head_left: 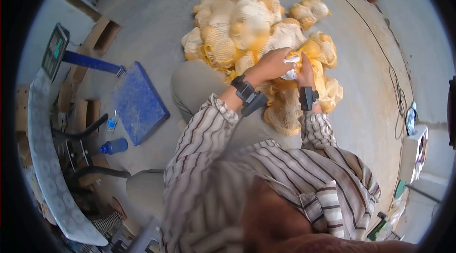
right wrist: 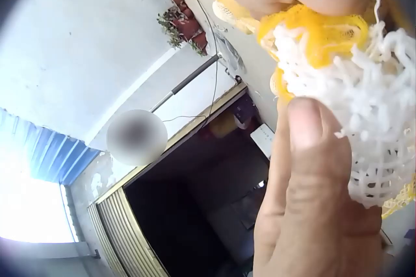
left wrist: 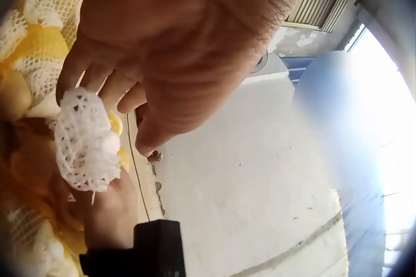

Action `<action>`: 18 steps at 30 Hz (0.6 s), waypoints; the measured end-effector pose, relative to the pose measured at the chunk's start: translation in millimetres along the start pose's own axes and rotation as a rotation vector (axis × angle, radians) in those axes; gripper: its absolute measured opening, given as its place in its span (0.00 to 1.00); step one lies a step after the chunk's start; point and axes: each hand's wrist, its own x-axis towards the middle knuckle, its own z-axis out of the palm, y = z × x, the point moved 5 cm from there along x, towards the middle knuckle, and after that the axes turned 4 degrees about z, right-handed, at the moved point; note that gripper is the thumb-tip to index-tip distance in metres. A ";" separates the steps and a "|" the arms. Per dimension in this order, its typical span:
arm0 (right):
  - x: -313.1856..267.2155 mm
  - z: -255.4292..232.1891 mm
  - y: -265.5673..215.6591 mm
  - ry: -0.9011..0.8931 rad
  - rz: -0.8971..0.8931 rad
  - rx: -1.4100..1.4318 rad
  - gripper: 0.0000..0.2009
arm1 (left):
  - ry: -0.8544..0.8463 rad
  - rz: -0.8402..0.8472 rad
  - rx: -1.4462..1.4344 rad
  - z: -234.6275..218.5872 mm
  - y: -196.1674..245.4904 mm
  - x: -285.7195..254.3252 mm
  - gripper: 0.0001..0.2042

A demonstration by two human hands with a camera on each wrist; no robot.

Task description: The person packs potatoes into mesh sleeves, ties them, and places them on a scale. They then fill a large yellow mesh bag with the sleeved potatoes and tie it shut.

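In the head view both hands meet over a pile of large yellow fruit wrapped in white foam nets and yellow mesh. Between them is a crumpled white foam net with yellow mesh bunched against it. My left hand reaches in from the left, its curled fingers gripping the net's edge. From the right, my right hand pinches the net; its thumb presses on the white strands in the right wrist view. Whatever lies inside the net is hidden.
A blue platform scale with a display on a post stands at the left. Near it are a blue bottle and open cardboard boxes. A loose cable runs along the floor at the right.
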 end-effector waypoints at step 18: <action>-60.6 374.1 -208.7 -0.928 -0.174 0.010 0.12 | 0.163 -0.571 0.261 -277.1 100.7 -306.9 0.17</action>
